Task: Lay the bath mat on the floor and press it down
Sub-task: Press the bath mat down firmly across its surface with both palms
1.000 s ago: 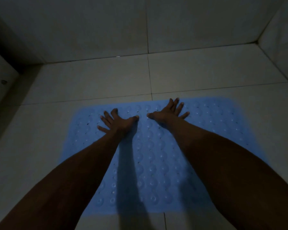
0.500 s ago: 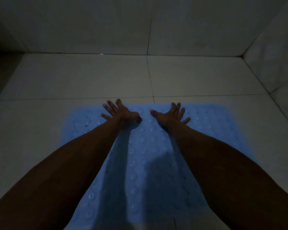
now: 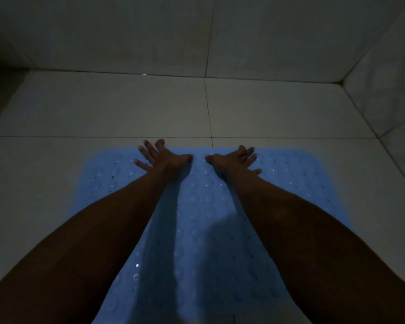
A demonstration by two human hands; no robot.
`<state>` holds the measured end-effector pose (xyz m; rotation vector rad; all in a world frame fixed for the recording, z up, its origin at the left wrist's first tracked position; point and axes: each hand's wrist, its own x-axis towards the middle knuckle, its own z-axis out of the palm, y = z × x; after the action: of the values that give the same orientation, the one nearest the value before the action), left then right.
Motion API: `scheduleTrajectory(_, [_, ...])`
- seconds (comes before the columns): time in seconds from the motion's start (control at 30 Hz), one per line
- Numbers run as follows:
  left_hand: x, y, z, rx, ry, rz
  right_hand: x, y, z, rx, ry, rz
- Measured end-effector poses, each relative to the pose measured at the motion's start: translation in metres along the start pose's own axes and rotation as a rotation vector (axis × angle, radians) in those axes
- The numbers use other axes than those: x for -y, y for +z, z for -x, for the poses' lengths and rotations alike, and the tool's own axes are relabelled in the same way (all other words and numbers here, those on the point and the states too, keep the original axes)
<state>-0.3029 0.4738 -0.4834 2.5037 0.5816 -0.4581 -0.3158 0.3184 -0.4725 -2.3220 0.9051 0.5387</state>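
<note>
Dim tiled bathroom corner, seen from the head view. Blue bath mat lies flat on the tiled floor, dotted with small holes and round suction bumps; its far edge sits just short of a floor grout line, its near end runs out of the bottom of the view. Left hand lies palm down on the mat at its far edge, fingers straight and spread wide, holding nothing; two fingertips reach past the mat's far edge over the tile. Right hand is also palm down on the mat just inside the far edge, fingers splayed, holding nothing. The two thumbs point at each other, near but apart, over the mat's midline. Both forearms stretch over the mat from the near side, casting dark shadows on it. Beyond the mat's far edge, bare floor tiles run to the back wall; a side wall stands off the mat's right side.
</note>
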Motion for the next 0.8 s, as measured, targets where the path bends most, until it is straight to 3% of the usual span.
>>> scheduleTrajectory(0.37, [-0.015,0.004,-0.004,-0.030,-0.021,-0.027,-0.008,-0.001,-0.002,0.002,-0.068,0.012])
scheduleTrajectory(0.47, [-0.022,0.004,-0.001,-0.059,0.089,-0.016,-0.021,-0.003,-0.006,-0.006,-0.161,0.121])
scheduleTrajectory(0.63, [-0.040,0.011,-0.003,0.000,0.290,-0.030,-0.050,-0.032,-0.031,-0.218,-0.213,0.191])
scheduleTrajectory(0.8, [-0.049,0.034,0.004,0.033,0.241,-0.009,-0.075,-0.048,-0.049,-0.086,-0.212,0.127])
